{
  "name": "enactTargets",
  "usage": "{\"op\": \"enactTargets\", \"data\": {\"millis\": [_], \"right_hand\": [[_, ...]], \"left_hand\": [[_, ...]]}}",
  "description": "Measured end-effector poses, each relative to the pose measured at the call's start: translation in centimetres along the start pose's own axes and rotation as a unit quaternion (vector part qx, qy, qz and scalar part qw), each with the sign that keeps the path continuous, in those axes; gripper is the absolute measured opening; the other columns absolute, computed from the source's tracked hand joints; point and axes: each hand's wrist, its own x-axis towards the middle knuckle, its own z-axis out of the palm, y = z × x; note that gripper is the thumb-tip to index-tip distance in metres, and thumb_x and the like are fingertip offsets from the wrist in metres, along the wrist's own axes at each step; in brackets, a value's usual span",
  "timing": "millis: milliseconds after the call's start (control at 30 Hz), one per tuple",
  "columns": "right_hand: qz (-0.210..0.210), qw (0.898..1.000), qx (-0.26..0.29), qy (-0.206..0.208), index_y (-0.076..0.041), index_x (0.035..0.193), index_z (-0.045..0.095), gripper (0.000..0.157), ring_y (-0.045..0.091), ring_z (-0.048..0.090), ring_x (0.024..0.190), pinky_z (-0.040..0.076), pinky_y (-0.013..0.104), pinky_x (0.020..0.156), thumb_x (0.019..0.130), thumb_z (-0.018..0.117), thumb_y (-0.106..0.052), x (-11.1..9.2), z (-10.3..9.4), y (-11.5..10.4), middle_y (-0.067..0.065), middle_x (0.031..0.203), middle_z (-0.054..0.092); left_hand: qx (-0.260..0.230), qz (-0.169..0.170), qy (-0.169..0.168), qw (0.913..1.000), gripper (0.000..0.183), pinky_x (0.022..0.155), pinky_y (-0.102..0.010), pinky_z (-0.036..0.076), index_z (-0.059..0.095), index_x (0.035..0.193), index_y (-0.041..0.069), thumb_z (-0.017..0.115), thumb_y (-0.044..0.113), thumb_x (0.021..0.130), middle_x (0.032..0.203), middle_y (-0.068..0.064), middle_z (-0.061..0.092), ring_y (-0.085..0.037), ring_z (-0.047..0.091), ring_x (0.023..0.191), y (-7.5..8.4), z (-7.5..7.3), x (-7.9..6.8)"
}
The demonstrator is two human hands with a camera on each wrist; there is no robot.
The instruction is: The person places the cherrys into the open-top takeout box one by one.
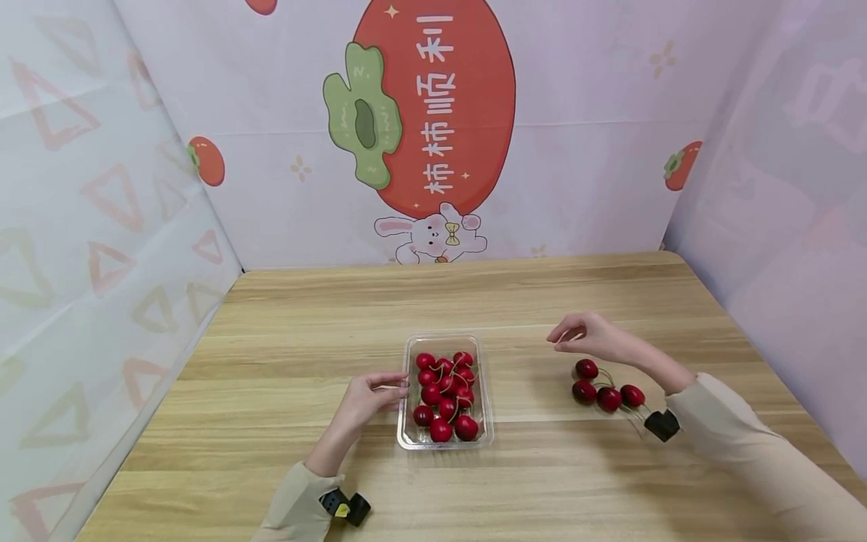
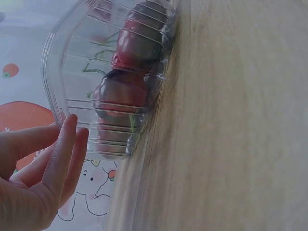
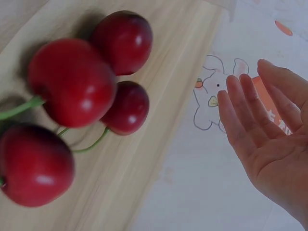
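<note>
A clear plastic box [image 1: 486,421] stands on the table with several red cherries [image 1: 447,384] inside, their green stems showing. My left hand [image 1: 369,399] is at the box's left side, its fingertips [image 2: 70,120] right at the rim and the fingers fairly straight. To the right lies a loose group of several cherries [image 1: 609,399] with stems, directly on the wood. Above and just beyond them my right hand [image 1: 592,336] hovers with relaxed, slightly bent fingers and nothing between them. The right wrist view shows its palm [image 3: 279,178] apart from the cherries.
The wooden table [image 1: 325,316] ends at a printed cloth backdrop [image 1: 576,188] with a persimmon and rabbit design. Cloth walls [image 1: 101,226] rise on both sides. A black wrist camera [image 1: 661,425] on the right sleeve overlaps the loose cherries' stems in the head view.
</note>
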Motion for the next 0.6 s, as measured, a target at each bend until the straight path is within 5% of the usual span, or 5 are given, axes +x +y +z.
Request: {"op": "enactTargets", "data": {"millis": [600], "right_hand": [[0.033,0.998,-0.049,0.017,0.005,0.095,0.063,0.017,0.012,0.059,0.078,0.052,0.02,0.064,0.082,0.06,-0.007,-3.1,-0.9,1.8,0.017,0.092,0.063]], "left_hand": [[0.005,-0.005,0.008,0.9999,0.033,0.072,-0.036,0.055,0.057,0.109,-0.01,0.064,-0.001,0.078,0.101,-0.022,0.062,-0.018,0.063,0.08,0.1,0.0,0.0]]}}
